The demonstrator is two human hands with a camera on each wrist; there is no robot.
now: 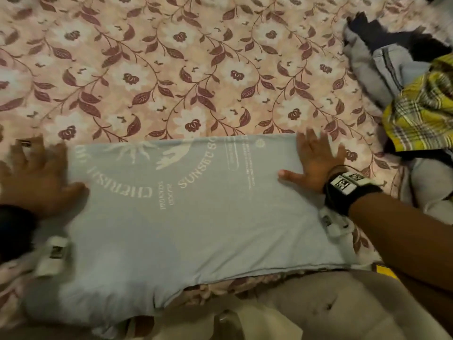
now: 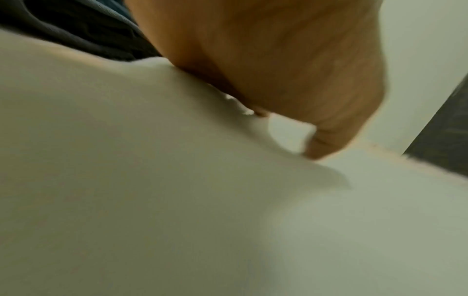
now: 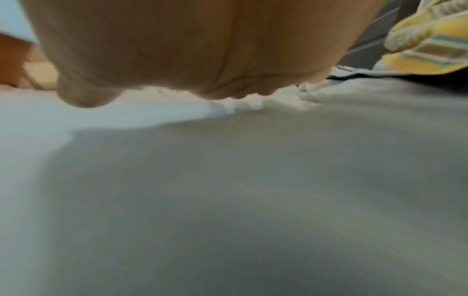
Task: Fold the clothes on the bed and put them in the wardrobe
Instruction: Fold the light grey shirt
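Covering the bed, a floral bedsheet [image 1: 171, 69] carries a folded grey t-shirt [image 1: 196, 217]; left hand [image 1: 36, 177] and right hand [image 1: 316, 163] press flat on it.

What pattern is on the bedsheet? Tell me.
Pink bedsheet with white flowers and maroon leaves; head view shows it best.

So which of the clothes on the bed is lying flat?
The light blue T-shirt, pressed flat under both hands. The yellow plaid shirt and grey clothes lie crumpled in a pile at right.
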